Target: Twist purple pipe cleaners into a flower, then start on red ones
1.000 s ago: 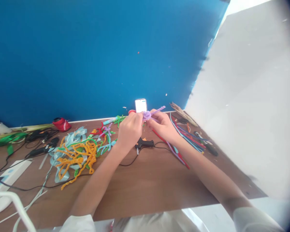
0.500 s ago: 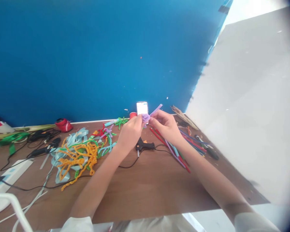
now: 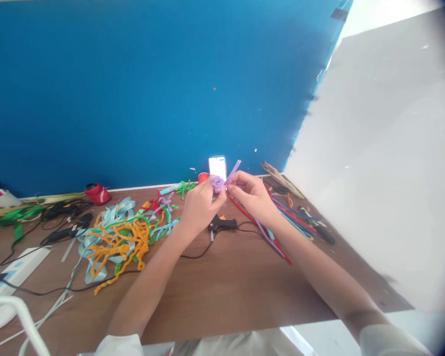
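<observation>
My left hand (image 3: 200,205) is closed around a small purple coil of pipe cleaner (image 3: 217,183), held above the brown table (image 3: 222,287). My right hand (image 3: 250,195) pinches the free purple end (image 3: 233,170), which sticks up to the right of the coil. Both hands meet in front of a white lit phone (image 3: 217,167) propped against the blue wall. A black glue gun (image 3: 222,225) lies on the table just below my hands.
Orange, green and pale blue pipe cleaners and ribbon (image 3: 114,237) are heaped at left. Straight red, blue and purple stems (image 3: 282,222) lie at right. A white power strip (image 3: 17,264) and black cables (image 3: 59,222) sit far left. A white wall (image 3: 385,173) borders the right side.
The purple free end has swung from lying out to the right to pointing more upright. My hands have stayed close together over the glue gun.
</observation>
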The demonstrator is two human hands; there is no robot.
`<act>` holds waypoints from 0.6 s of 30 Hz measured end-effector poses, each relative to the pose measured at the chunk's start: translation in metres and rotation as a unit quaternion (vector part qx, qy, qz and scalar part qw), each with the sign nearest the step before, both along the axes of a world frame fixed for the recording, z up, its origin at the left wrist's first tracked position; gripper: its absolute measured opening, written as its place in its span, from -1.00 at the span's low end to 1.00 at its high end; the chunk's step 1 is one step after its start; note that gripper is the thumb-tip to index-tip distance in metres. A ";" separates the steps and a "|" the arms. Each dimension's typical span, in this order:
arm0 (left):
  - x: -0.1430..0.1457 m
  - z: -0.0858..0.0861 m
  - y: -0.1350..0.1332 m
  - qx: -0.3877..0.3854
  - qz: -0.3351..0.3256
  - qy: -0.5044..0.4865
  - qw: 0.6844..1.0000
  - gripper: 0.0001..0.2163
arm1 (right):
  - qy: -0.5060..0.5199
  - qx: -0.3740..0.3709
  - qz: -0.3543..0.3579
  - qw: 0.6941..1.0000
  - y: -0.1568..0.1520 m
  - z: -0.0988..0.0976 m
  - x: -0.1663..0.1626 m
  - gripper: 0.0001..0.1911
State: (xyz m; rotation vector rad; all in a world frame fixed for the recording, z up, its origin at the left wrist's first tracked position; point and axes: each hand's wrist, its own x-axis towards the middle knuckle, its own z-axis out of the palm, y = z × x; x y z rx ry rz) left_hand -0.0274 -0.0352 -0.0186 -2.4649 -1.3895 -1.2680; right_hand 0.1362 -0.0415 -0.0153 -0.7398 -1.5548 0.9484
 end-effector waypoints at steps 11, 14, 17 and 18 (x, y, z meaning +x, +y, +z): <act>0.005 -0.003 0.003 -0.244 -0.174 -0.271 0.915 -0.81 | -0.124 0.085 -0.065 0.986 -0.004 0.004 0.005 -0.86; 0.009 -0.004 0.003 -0.272 -0.189 -0.322 0.887 -0.82 | -0.176 0.129 -0.084 0.972 -0.004 0.004 0.007 -0.85; 0.012 -0.003 0.001 -0.295 -0.188 -0.332 0.876 -0.82 | -0.222 0.165 -0.107 0.955 -0.003 0.004 0.009 -0.83; 0.013 -0.003 0.000 -0.297 -0.184 -0.333 0.876 -0.83 | -0.228 0.168 -0.109 0.953 -0.003 0.004 0.010 -0.83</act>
